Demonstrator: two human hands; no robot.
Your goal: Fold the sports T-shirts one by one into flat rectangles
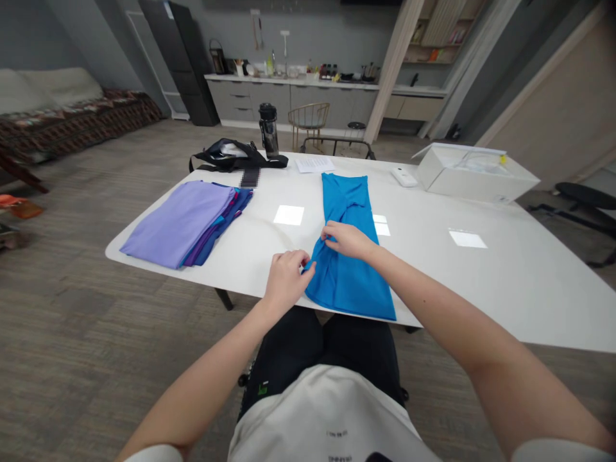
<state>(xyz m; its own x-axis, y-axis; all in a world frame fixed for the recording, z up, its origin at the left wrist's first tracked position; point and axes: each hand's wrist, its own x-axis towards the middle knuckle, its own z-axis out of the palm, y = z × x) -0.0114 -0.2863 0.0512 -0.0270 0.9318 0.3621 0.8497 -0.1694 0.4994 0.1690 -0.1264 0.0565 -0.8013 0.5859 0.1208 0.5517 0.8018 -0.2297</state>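
Note:
A blue garment (356, 276), partly folded into a long narrow shape, lies on the white table (433, 282) in front of me. Its near end reaches the table's front edge. My left hand (289, 273) pinches the garment's left edge near the front corner. A little farther up the same edge, my right hand (347, 240) has its fingers closed on the bunched fabric. Creases run through the cloth between and below the two hands. The fingertips hide the exact spots where they grip.
A stack of folded garments (180, 221), lavender on top, lies at the table's left. Behind it are a black bag (231, 157) and a dark bottle (269, 131). Printed paper (314, 165), a small white device (404, 178) and a white box (471, 173) stand along the far side.

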